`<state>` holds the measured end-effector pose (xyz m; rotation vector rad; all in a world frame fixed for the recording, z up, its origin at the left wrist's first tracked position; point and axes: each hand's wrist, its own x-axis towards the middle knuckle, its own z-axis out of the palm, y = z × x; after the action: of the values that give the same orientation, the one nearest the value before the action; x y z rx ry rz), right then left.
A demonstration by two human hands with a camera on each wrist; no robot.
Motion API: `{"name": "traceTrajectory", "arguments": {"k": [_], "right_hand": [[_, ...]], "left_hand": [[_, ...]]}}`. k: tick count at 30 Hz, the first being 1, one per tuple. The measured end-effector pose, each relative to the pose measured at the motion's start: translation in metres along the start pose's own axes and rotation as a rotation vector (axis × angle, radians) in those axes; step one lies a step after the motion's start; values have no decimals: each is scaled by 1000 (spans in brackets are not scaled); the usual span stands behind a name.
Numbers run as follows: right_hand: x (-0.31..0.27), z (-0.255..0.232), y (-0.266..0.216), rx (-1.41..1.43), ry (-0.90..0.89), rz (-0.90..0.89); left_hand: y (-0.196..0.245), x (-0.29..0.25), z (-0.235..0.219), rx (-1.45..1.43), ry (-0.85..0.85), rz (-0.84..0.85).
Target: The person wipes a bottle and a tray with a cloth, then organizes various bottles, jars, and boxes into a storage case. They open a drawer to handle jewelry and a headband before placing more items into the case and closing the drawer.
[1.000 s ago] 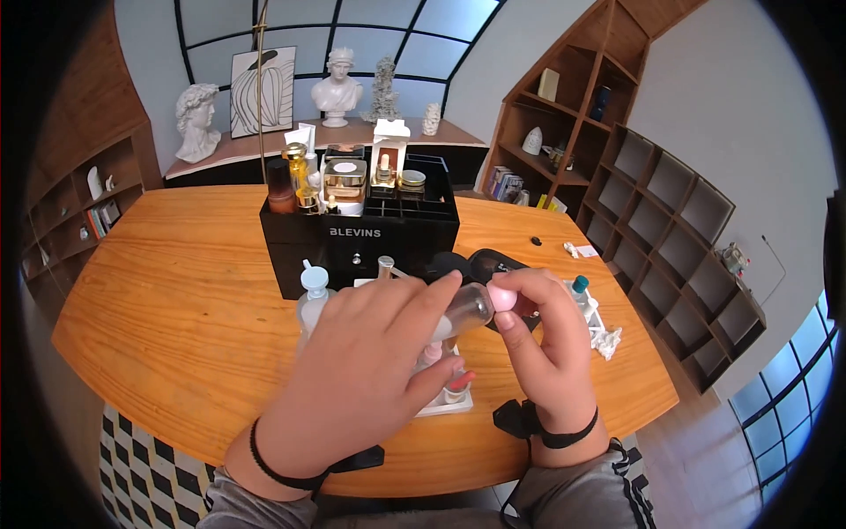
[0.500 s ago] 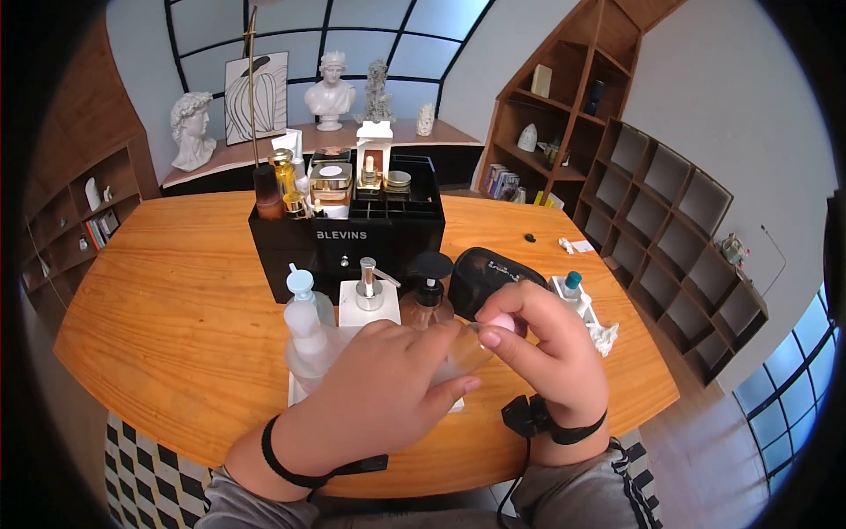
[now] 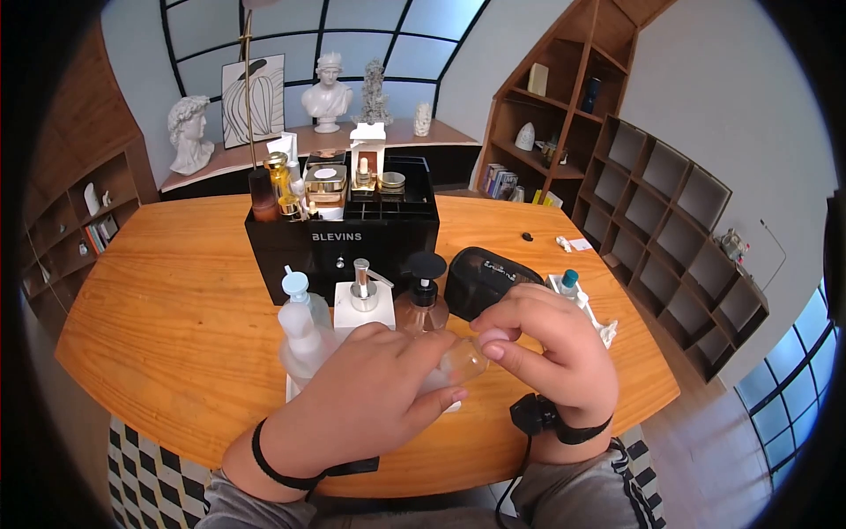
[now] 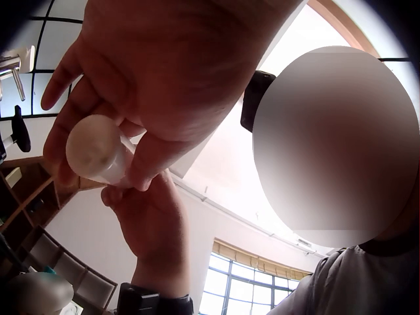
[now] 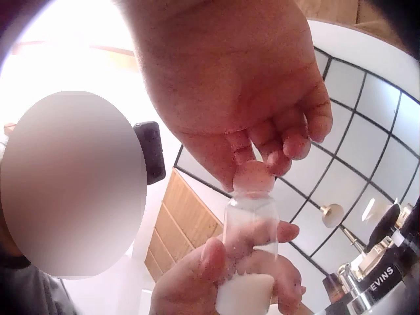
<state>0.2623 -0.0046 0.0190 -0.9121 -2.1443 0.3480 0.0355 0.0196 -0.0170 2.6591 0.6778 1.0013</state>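
Observation:
My left hand (image 3: 370,388) grips a small clear bottle (image 3: 464,360) with white contents, tilted toward the right. Its rounded pink cap (image 5: 254,177) is pinched between the thumb and fingers of my right hand (image 3: 560,353) and sits at the bottle's neck. In the left wrist view the bottle's pale round base (image 4: 94,147) faces the camera. Just past the left hand stand a frosted white bottle (image 3: 302,339), a bottle with a light blue top (image 3: 296,284), a white square pump bottle (image 3: 364,310) and a brownish pump bottle (image 3: 423,313) with a black head.
Behind the bottles is a black organizer (image 3: 291,264) lettered BLEVINS, filled with cosmetics. A black pouch (image 3: 485,278) lies beyond the right hand. Farther right, a white tray (image 3: 589,309) holds a teal-capped bottle (image 3: 569,280). All stand on a wooden table (image 3: 150,309).
Both hands have come lower and closer to the body with the bottle and cap, uncovering the pump bottles behind. The right hand still pinches the cap, its back now turned more toward the head camera.

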Motion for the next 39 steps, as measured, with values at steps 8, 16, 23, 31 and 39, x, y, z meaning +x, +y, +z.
{"name": "traceTrajectory", "arguments": {"k": [8,16,23,31,39], "right_hand": [[2,7,2,19,83,-157],[0,4,3,-37,-47,62],[2,4,8,-65,-30,-147],[2,6,8,-46,-69,-195],[-4,-3,7,-13,77,-170]], "left_hand": [[-1,2,1,47,3,-30],[-2,-1,3,61,30,-2],[3,-1,-12,33,-115,-172],[1,-3,-16,-29,-185,-209],[-10,-4,-15,94,-247,-244]]}}
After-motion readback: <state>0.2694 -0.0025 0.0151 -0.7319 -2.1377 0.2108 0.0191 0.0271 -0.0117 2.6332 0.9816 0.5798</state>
